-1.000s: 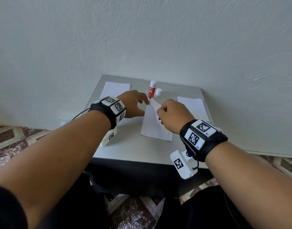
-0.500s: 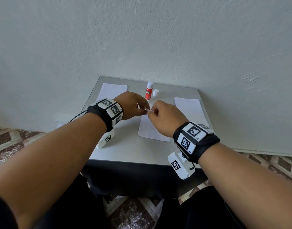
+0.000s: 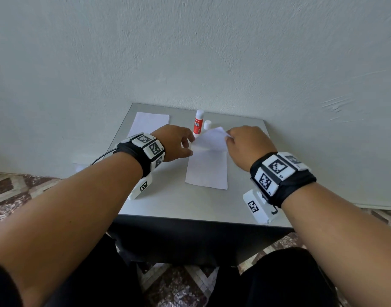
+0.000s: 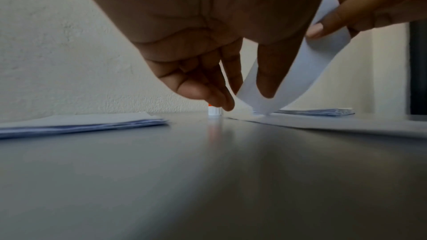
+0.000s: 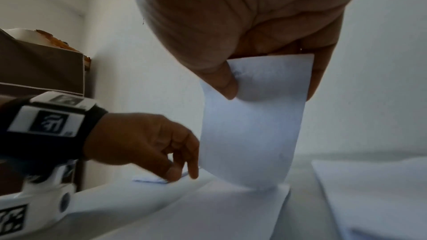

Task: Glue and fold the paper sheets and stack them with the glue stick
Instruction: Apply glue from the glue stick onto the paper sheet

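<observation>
While the near half of the long white paper sheet (image 3: 206,171) lies flat on the grey table (image 3: 181,207), its far end curls up, pinched between the right hand's (image 3: 247,147) thumb and fingers. The left hand (image 3: 172,146) pinches the lifted left edge with loosely curled fingers. Behind, the uncapped red-and-white glue stick (image 3: 198,126) stands upright beside its white cap (image 3: 207,124).
</observation>
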